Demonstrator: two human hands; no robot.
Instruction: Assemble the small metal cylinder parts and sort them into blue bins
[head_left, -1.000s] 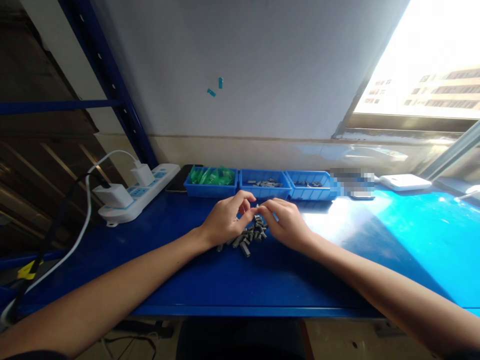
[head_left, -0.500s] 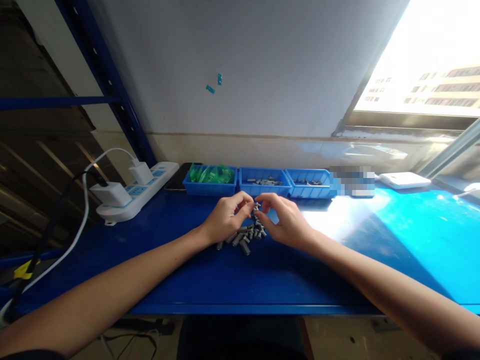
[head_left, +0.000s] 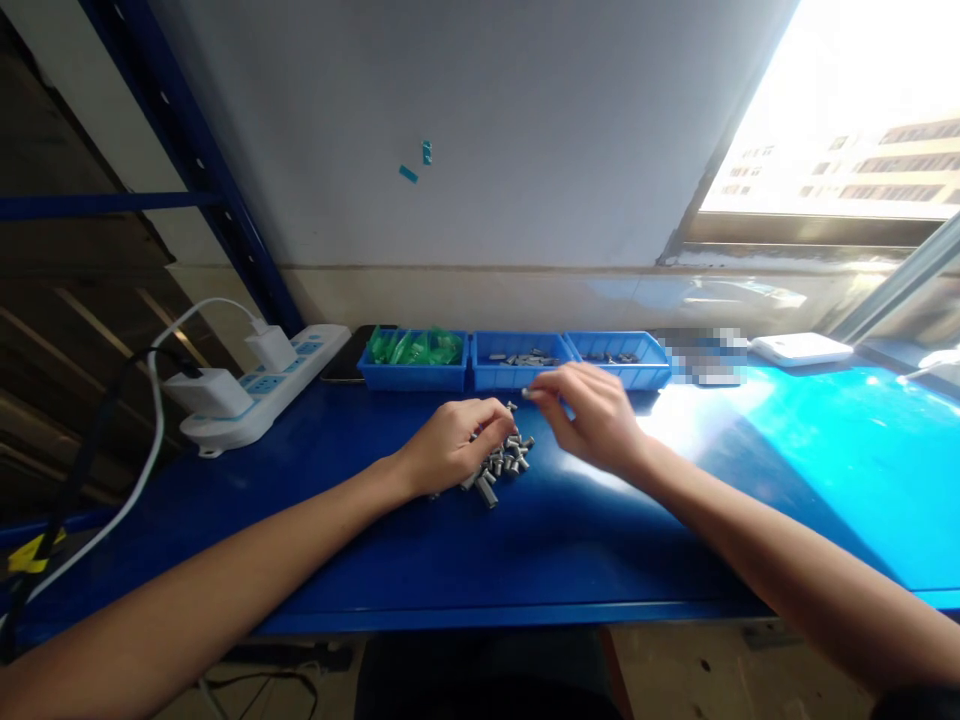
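A heap of small grey metal bolts (head_left: 513, 460) lies on the blue table (head_left: 420, 560), with a few longer stud-like pieces (head_left: 487, 491) at its near side. My left hand (head_left: 454, 443) is over the heap's left part, its thumb and fingers pinched together at the heap; whatever is between them is hidden. To the right, my right hand (head_left: 589, 412) is raised a little above the table. Its thumb and index finger pinch a small shiny metal bolt (head_left: 527, 393), blurred and partly covered by the fingertips. One loose bolt (head_left: 511, 406) lies behind the heap.
Three blue bins stand along the wall: one with green bags (head_left: 416, 347), a middle bin (head_left: 517, 376) and a right bin (head_left: 619, 374) with metal parts. A white power strip (head_left: 289, 385) with plugs is at left, and a white box (head_left: 801, 348) at right.
My right hand has moved away from my left, lifting a small bolt off to the right and up. My left hand has shifted only slightly and stays at the heap.
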